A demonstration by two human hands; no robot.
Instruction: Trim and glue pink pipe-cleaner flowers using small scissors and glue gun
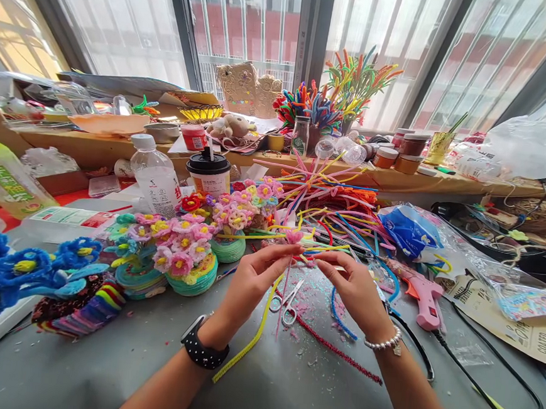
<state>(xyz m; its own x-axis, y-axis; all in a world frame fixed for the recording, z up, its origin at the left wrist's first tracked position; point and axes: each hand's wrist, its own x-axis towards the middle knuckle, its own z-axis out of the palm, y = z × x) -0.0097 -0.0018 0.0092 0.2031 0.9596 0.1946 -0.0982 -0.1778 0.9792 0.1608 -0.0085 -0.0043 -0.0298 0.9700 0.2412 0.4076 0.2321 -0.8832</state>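
Between the thumb and fingers of my left hand (258, 276) is a pink pipe-cleaner flower (293, 236), its thin stem hanging down below the fingers. My right hand (349, 286) is just to the right, fingertips pinched together near the flower; whatever they hold is too small to make out. Below the hands lie small scissors (289, 306) with pale handles. A yellow pipe cleaner (247, 347) stretches along the table by my left wrist, and a dark red one (337, 351) runs beneath my right hand. A short blue pipe cleaner (340, 315) curves near the right wrist.
Finished pipe-cleaner flower pots (192, 274) stand at left, before a water bottle (155, 173) and a lidded cup (208, 173). A pink glue gun (424, 295) with a black cable lies right. Loose pipe cleaners (334, 200) pile behind; pink and glittery scraps dot the table (257, 405).
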